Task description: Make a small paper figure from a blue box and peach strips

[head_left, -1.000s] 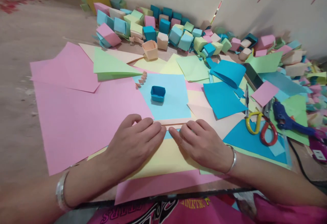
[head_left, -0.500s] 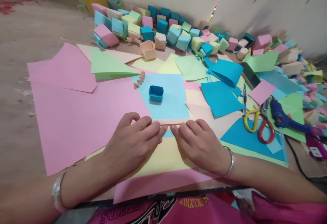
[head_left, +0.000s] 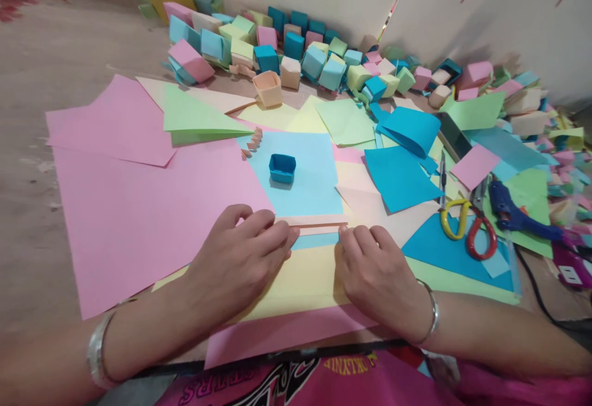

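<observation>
A narrow folded strip of peach paper (head_left: 319, 227) lies across the sheets in front of me. My left hand (head_left: 238, 258) rests on its left end, fingers curled and pressing the fold down. My right hand (head_left: 374, 273) presses its right end with bent fingertips. Under the strip lie a yellow sheet (head_left: 300, 282) and a light blue sheet (head_left: 305, 174). A small dark blue paper box (head_left: 282, 168) stands on the light blue sheet, just beyond my hands.
A big pink sheet (head_left: 139, 215) covers the left. Scissors (head_left: 467, 227) with yellow and red handles, a craft knife (head_left: 443, 178) and a blue glue gun (head_left: 518, 211) lie at right. Many folded paper cubes (head_left: 300, 54) are heaped along the back wall.
My right hand has slid to the right along the peach strip, away from my left hand, uncovering the strip's middle. My left hand has stayed in place.
</observation>
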The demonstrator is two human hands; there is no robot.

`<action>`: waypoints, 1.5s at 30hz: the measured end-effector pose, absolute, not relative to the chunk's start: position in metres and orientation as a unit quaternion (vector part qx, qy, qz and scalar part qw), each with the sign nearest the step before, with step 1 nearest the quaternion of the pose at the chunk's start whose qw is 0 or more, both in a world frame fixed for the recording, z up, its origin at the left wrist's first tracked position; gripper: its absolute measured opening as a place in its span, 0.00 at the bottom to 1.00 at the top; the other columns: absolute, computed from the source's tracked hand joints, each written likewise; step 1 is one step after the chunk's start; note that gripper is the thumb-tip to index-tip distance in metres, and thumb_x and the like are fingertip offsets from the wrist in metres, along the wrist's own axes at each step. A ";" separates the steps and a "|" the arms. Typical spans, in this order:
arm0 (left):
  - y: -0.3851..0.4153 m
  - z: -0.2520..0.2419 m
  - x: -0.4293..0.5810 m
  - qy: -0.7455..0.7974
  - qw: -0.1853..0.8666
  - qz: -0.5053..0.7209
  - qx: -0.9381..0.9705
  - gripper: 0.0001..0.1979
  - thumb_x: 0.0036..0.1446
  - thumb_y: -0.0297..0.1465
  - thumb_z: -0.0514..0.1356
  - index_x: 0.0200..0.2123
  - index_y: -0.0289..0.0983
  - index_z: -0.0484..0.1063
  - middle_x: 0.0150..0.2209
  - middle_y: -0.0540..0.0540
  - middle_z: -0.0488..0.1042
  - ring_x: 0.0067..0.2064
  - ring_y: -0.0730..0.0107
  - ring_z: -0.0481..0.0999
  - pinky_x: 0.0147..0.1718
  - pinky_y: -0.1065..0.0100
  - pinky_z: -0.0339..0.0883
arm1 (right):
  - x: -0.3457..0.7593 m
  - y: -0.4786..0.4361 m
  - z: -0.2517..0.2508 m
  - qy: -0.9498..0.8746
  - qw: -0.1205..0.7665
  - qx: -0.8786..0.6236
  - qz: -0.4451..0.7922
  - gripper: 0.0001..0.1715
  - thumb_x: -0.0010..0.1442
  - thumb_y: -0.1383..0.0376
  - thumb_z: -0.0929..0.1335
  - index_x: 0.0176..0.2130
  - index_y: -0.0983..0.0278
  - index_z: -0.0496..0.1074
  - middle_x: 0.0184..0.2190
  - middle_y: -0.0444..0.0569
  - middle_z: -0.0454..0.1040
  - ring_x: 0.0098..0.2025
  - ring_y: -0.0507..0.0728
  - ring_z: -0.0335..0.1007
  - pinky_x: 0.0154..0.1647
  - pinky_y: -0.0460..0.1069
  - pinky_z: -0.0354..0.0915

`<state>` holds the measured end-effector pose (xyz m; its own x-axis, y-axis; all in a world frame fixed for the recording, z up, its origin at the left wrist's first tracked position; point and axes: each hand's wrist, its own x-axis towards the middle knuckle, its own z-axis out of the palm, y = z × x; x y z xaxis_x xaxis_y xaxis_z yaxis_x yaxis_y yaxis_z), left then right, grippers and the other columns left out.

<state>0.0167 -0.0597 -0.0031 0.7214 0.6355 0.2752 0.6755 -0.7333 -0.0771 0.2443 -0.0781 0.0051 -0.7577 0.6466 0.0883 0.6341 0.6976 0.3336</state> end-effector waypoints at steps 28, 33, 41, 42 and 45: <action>-0.052 0.004 -0.003 -0.419 0.047 -0.144 -0.895 0.07 0.59 0.33 0.60 0.30 0.38 0.73 0.34 0.45 0.74 0.36 0.59 0.70 0.33 0.60 0.60 | 0.249 -0.066 0.000 0.939 -0.042 0.297 0.167 0.13 0.57 0.77 0.63 0.24 0.65 0.69 0.24 0.53 0.65 0.28 0.59 0.52 0.29 0.54 0.41; -0.045 -0.006 -0.001 -0.387 -0.020 -0.155 -0.908 0.10 0.63 0.27 0.54 0.30 0.36 0.73 0.36 0.43 0.75 0.38 0.62 0.72 0.38 0.61 0.64 | 0.251 -0.062 0.002 0.919 -0.073 0.335 0.195 0.14 0.58 0.77 0.64 0.25 0.64 0.68 0.23 0.51 0.66 0.28 0.58 0.53 0.30 0.54 0.43; -0.045 -0.012 -0.001 -0.384 -0.019 -0.214 -0.898 0.10 0.62 0.28 0.55 0.30 0.35 0.74 0.39 0.41 0.76 0.38 0.61 0.73 0.38 0.60 0.65 | 0.252 -0.049 -0.007 0.921 -0.119 0.343 0.141 0.11 0.64 0.74 0.63 0.34 0.68 0.74 0.42 0.55 0.75 0.44 0.60 0.64 0.41 0.53 0.55; -0.045 -0.012 -0.001 -0.385 -0.028 -0.213 -0.897 0.10 0.62 0.28 0.55 0.30 0.35 0.75 0.38 0.42 0.76 0.38 0.62 0.73 0.38 0.60 0.65 | 0.253 -0.047 -0.008 0.923 -0.120 0.343 0.125 0.11 0.64 0.74 0.63 0.33 0.68 0.73 0.40 0.54 0.76 0.43 0.60 0.64 0.41 0.53 0.55; -0.045 -0.011 -0.002 -0.395 -0.058 -0.222 -0.890 0.09 0.61 0.28 0.56 0.31 0.36 0.75 0.36 0.43 0.75 0.37 0.63 0.72 0.36 0.62 0.64 | 0.256 -0.042 -0.013 0.920 -0.142 0.355 0.084 0.12 0.64 0.74 0.63 0.31 0.67 0.72 0.36 0.52 0.75 0.40 0.58 0.65 0.40 0.52 0.55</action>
<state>-0.0024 -0.0450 -0.0113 0.5895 0.7288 0.3482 0.6771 -0.6810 0.2789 0.2558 -0.0424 -0.0129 -0.7076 0.6299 0.3204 0.6775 0.7335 0.0541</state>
